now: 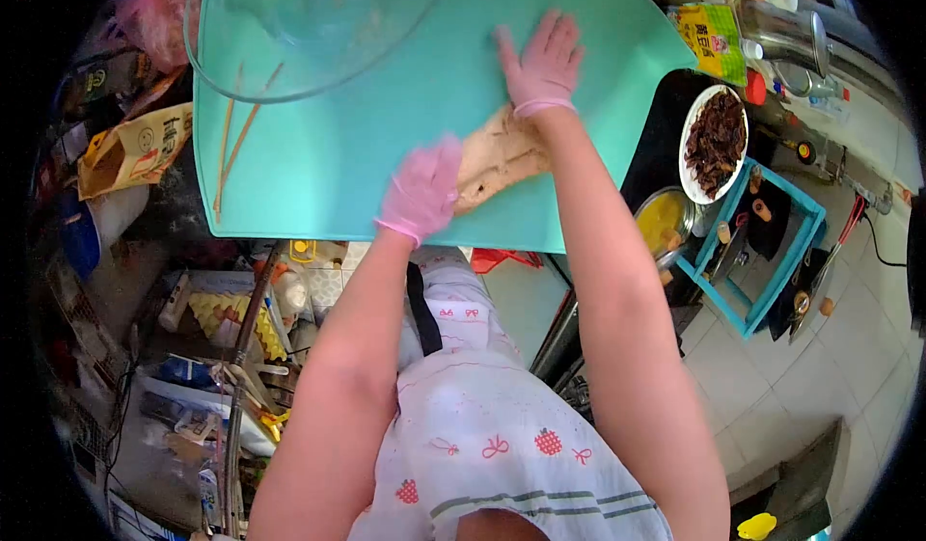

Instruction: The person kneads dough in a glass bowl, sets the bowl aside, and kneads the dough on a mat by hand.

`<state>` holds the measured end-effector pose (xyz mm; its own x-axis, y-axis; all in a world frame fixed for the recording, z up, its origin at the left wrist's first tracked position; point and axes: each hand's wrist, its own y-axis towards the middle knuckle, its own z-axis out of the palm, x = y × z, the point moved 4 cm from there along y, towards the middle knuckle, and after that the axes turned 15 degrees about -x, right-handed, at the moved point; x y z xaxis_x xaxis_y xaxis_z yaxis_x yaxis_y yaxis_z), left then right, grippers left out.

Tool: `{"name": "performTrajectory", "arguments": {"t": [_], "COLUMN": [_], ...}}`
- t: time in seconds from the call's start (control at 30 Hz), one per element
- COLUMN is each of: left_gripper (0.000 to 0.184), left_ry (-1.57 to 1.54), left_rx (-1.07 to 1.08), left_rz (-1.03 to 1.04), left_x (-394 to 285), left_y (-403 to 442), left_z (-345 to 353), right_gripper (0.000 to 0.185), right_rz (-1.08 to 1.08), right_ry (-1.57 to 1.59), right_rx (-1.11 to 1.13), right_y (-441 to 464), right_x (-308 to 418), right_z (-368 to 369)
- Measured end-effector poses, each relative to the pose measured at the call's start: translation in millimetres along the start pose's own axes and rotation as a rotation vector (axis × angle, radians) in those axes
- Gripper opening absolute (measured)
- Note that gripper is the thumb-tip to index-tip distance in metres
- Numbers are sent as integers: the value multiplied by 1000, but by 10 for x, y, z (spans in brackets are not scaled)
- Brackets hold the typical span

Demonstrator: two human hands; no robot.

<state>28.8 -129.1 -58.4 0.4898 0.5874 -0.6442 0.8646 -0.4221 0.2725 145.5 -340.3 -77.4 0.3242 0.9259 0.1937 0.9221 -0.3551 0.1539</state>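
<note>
A long, pale brown piece of dough (502,160) with creases and a small dark spot lies slantwise on the turquoise mat (357,165). My left hand (422,189), in a pink glove and a little blurred, is at the dough's left side with its fingers stretched forward. Beyond the dough, my right hand (545,67), gloved in pink too, rests flat on the mat with fingers spread. The right wrist passes over the dough's upper right end and hides part of it.
A large glass bowl (318,83) stands at the mat's far left, near a pair of chopsticks (233,141). To the right are a white plate of dark food (714,144), a metal bowl with yellow contents (666,223), a blue rack (752,305) and a yellow packet (709,40).
</note>
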Motion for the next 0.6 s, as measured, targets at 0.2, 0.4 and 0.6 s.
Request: {"name": "performTrajectory", "arguments": {"t": [0.2, 0.4, 0.6], "left_gripper": [68, 67, 67], "left_ry": [-9, -24, 27], "left_rx": [-23, -95, -117], "left_rz": [14, 37, 71], "left_x": [27, 69, 60], "left_y": [-11, -72, -73], "left_z": [35, 64, 19], "right_gripper": [102, 87, 53], "right_rz": [110, 23, 762], "right_ry": [110, 344, 680], "right_rx": [269, 346, -34], "right_y": [-915, -1780, -2286], "right_x": [389, 450, -376], "right_z": [-509, -1111, -1088]}}
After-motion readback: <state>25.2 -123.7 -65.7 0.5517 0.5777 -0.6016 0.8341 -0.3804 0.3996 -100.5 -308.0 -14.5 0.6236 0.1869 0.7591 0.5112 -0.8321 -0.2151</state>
